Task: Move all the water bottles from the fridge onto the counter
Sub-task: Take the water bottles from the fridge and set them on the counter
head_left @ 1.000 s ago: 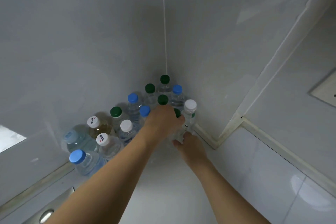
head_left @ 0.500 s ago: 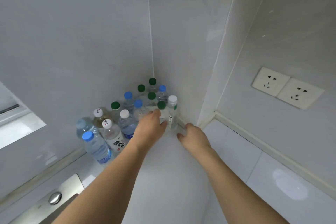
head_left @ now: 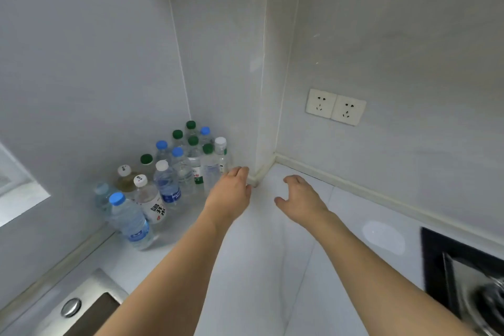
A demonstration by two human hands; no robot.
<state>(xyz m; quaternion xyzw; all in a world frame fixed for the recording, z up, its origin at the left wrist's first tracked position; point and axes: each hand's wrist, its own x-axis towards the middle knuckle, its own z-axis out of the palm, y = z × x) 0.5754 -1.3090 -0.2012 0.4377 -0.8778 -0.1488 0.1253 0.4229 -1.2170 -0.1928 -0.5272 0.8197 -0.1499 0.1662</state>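
Note:
Several clear water bottles (head_left: 169,180) with green, blue and white caps stand packed in the corner of the white counter (head_left: 272,254), against the wall. The nearest right ones carry a green cap (head_left: 208,148) and a white cap (head_left: 220,141). My left hand (head_left: 231,194) hovers just right of the group with relaxed fingers and holds nothing. My right hand (head_left: 297,196) hangs over the bare counter, fingers loosely spread, also holding nothing. The fridge is out of view.
A double wall socket (head_left: 335,106) sits on the right wall. A black stove edge with a burner (head_left: 463,275) lies at the far right. A steel sink rim (head_left: 81,305) shows at the bottom left. A pillar corner (head_left: 261,166) juts out behind my hands.
Both hands have let go of the bottles they set in the corner and pulled back toward me. The view has swung right, showing the socket and stove.

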